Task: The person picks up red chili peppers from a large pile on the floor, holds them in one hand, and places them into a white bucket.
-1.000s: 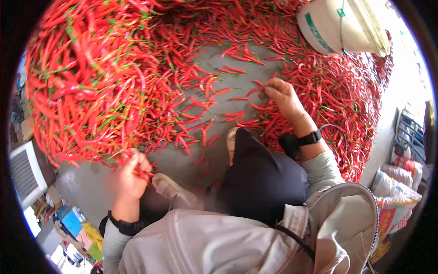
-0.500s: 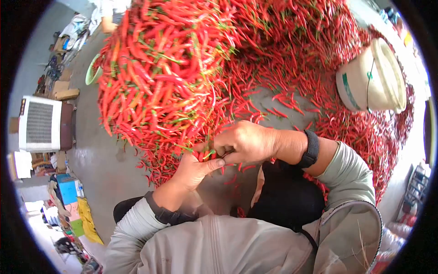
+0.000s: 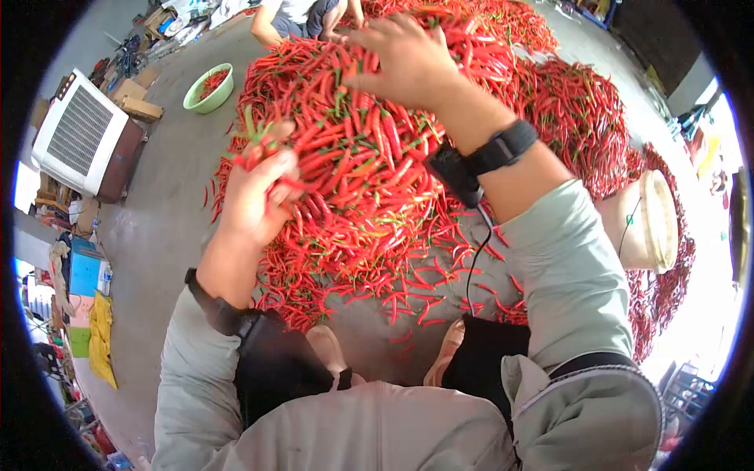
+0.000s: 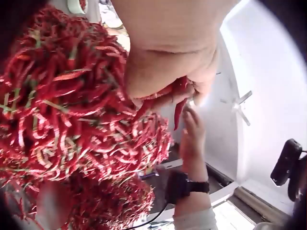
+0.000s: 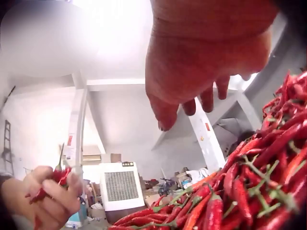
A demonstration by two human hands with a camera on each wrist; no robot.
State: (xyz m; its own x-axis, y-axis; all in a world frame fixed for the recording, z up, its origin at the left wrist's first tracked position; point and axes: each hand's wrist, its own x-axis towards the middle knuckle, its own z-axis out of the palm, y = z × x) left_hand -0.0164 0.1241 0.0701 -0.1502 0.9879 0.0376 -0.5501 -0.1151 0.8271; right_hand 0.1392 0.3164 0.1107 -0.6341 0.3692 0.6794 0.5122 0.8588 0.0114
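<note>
the left hand (image 3: 255, 192) grips a few red chillies (image 4: 179, 110). the right hand (image 3: 404, 59) hovers loose and empty over the chilli pile (image 3: 369, 173).

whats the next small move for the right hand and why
Probably lower the right hand onto the pile and pinch one chili: it is open above the pile, holding nothing, while the left hand grips a small bunch.

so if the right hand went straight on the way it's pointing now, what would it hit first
Most likely the chilli heap. The right hand hovers open above its top, pointing forward and a little down. The wrist view shows air between hand and chillies, so depth is unclear and it might only skim the crest.
</note>
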